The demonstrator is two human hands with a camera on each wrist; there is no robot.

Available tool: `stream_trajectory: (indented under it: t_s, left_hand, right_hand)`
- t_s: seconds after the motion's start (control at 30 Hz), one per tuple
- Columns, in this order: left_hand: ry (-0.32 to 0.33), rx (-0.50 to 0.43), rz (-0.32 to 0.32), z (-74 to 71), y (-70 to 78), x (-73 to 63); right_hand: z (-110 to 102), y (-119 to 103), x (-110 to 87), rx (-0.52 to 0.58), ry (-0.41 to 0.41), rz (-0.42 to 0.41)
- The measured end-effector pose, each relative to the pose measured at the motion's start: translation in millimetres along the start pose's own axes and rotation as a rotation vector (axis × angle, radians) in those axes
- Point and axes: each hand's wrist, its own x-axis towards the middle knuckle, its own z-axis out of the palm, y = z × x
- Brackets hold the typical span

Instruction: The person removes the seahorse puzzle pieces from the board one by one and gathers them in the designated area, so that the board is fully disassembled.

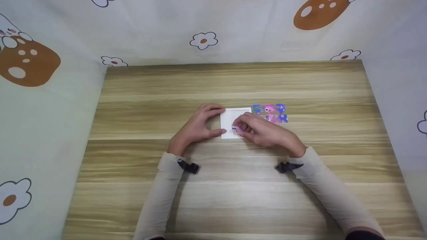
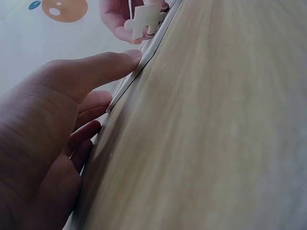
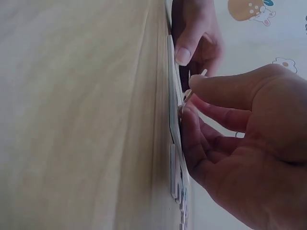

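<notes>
A white square puzzle tray [image 1: 230, 117] lies on the table. My left hand [image 1: 196, 125] is at its left side, the straight thumb touching the rim near the lower left and a fingertip at the upper left corner. Over the right part of the tray, my right hand [image 1: 263, 131] pinches a jigsaw piece [image 2: 144, 20] between thumb and fingers. That piece is tilted up, and its plain pale back faces the left wrist view. Part of the tray is hidden beneath the right hand.
Several blue and pink jigsaw pieces [image 1: 282, 113] lie grouped just right of the tray, partly behind the right hand. The wood-patterned table [image 1: 217, 200] is bordered by a pale curtain [image 1: 160, 36] at the back and sides.
</notes>
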Motion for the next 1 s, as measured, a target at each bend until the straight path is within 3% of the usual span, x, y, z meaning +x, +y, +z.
stream_trajectory:
  t_s: [0.27,0.67,1.0]
  left_hand:
    - [-0.002,0.001,-0.012,-0.9,-0.3,-0.8]
    - [-0.003,-0.001,-0.020,-1.7,0.8,-2.0]
    - [-0.005,0.000,-0.025,-1.2,0.9,-1.0]
  right_hand:
    - [-1.0,3.4,3.3,0.087,0.013,-0.063]
    - [0.6,1.4,3.9,0.126,0.080,-0.032]
    - [-13.8,14.2,-17.4,0.090,0.143,-0.021]
